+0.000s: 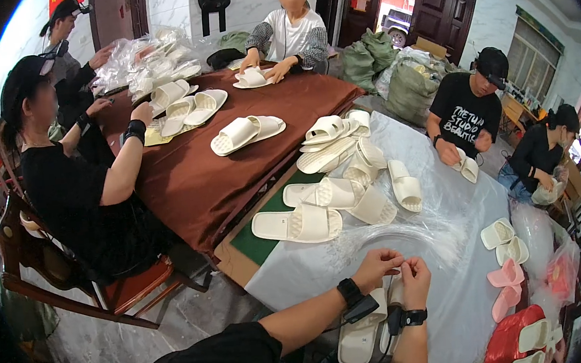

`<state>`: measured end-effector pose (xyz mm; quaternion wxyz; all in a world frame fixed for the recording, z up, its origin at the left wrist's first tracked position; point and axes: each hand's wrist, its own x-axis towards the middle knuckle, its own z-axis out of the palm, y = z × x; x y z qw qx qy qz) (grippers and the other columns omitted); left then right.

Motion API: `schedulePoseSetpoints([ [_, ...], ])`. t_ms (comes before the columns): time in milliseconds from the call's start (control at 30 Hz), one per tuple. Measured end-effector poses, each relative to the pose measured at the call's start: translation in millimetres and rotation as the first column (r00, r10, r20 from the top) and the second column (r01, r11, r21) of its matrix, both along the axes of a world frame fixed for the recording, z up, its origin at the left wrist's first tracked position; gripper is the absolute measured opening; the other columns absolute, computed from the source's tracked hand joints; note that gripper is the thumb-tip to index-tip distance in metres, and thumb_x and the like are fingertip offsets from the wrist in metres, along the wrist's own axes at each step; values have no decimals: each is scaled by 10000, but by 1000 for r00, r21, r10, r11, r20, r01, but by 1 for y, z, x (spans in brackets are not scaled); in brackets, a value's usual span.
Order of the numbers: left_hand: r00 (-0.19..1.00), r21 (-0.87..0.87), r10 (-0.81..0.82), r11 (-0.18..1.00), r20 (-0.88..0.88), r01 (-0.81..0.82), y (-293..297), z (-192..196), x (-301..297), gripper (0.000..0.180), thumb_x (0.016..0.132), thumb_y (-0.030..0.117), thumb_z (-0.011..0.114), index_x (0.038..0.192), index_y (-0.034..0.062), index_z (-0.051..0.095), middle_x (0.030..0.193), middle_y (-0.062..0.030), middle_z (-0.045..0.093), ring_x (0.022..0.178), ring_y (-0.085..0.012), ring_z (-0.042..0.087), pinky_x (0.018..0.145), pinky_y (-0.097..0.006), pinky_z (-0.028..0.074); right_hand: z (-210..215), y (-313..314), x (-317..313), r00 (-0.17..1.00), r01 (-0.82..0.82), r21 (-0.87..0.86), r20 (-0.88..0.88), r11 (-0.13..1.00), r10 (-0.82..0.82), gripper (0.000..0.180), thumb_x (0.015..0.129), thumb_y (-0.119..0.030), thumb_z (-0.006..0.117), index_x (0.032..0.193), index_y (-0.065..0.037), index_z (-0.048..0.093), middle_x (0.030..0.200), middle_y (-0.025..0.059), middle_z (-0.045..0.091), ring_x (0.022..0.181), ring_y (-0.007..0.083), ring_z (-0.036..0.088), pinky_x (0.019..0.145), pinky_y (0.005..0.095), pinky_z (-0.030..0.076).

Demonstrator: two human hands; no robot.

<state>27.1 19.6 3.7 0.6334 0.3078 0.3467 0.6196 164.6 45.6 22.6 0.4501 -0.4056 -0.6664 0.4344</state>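
Observation:
My left hand [379,269] and my right hand [416,284] meet above the near edge of the table, fingertips pinched together. What they pinch is too small to make out. Just below them is a pair of cream slippers [356,345], partly hidden by my wrists and the dark bands on them. Beyond my fingers a fanned bundle of thin clear plastic strands [443,240] lies on the pale sheet. Left of it, a cream slipper [298,227] lies at the front of a loose heap of slippers [337,192].
A brown-covered table [186,184] at left holds more slippers and bagged pairs. Several people work around the tables; one across from me holds a slipper [467,166]. Pink slippers [505,287] and a red bag [514,338] are at right. A wooden chair [41,275] stands at left.

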Motion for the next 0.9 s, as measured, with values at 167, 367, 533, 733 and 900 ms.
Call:
schedulePoseSetpoints([
  [167, 1000, 8, 14, 1000, 16, -14, 0, -1, 1, 202, 912, 184, 629, 1015, 10, 633, 971, -37, 629, 894, -117, 604, 792, -264, 516, -3, 2, 4, 1000, 7, -28, -6, 1000, -7, 78, 877, -64, 601, 844, -1, 568, 740, 8, 561, 676, 82, 496, 618, 235, 420],
  [367, 1000, 1, -3, 1000, 6, 3, 5, -10, 1, 206, 913, 180, 628, 1021, 4, 627, 968, -38, 625, 888, -120, 609, 786, -262, 529, -6, 4, 6, 1000, -8, -17, 24, 1000, 9, 75, 863, -65, 609, 853, 1, 574, 736, 23, 569, 678, 97, 504, 628, 249, 431],
  [533, 998, 16, -46, 999, 31, 46, 8, -15, 0, 208, 908, 174, 634, 1013, -5, 619, 963, -45, 619, 879, -127, 615, 787, -274, 542, -8, 5, 6, 1000, 14, -7, 26, 1000, -14, 87, 851, -71, 612, 837, 7, 577, 712, 32, 573, 669, 105, 507, 618, 259, 434],
  [733, 996, 8, -62, 998, 71, 61, 6, -11, 2, 178, 895, 160, 653, 955, -6, 630, 931, -52, 628, 865, -136, 619, 804, -281, 533, -8, 2, 7, 999, 21, 5, 31, 1000, -21, 67, 858, -61, 601, 818, -26, 561, 713, -30, 530, 635, 44, 451, 558, 207, 362],
  [900, 997, 0, -49, 999, 58, 49, 5, -10, 1, 202, 885, 150, 665, 972, -26, 621, 934, -69, 630, 848, -149, 627, 800, -289, 541, -6, 1, 6, 998, 41, 20, 50, 999, -42, 79, 837, -51, 615, 816, 14, 576, 696, 41, 578, 654, 110, 510, 604, 266, 433],
])
